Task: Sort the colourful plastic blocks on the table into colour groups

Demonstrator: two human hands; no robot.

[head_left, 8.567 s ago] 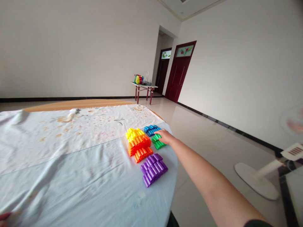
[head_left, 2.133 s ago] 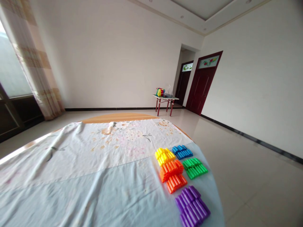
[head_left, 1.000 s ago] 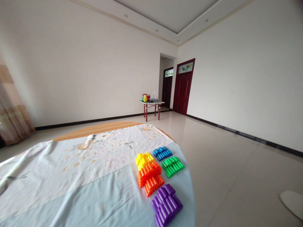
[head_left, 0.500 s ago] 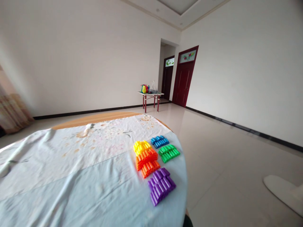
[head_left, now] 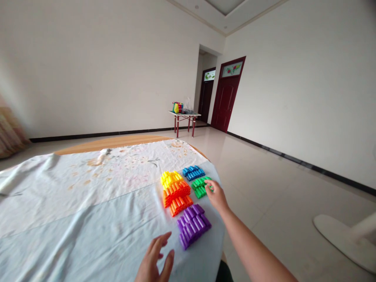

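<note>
Stacks of short plastic tubes lie near the right edge of the cloth-covered table: yellow (head_left: 171,179), orange (head_left: 176,192), blue (head_left: 193,172), green (head_left: 199,187) and purple (head_left: 193,225). My right hand (head_left: 216,194) is at the right side of the green stack, its fingers curled and partly over it; whether a tube is between them cannot be made out. Nearer the bottom edge, my left hand (head_left: 157,256) hovers left of the purple stack, fingers and thumb apart, holding nothing.
The round table has a wrinkled floral and pale blue cloth (head_left: 102,219). Farther off stands a small table (head_left: 185,114) with a colourful bag (head_left: 178,107) and a clear plastic bag (head_left: 188,105). A white round base (head_left: 337,235) is on the floor at right.
Both hands have come into view, the right one at the green stack and the left one near the purple stack. The view has shifted slightly; the stacks look unchanged.
</note>
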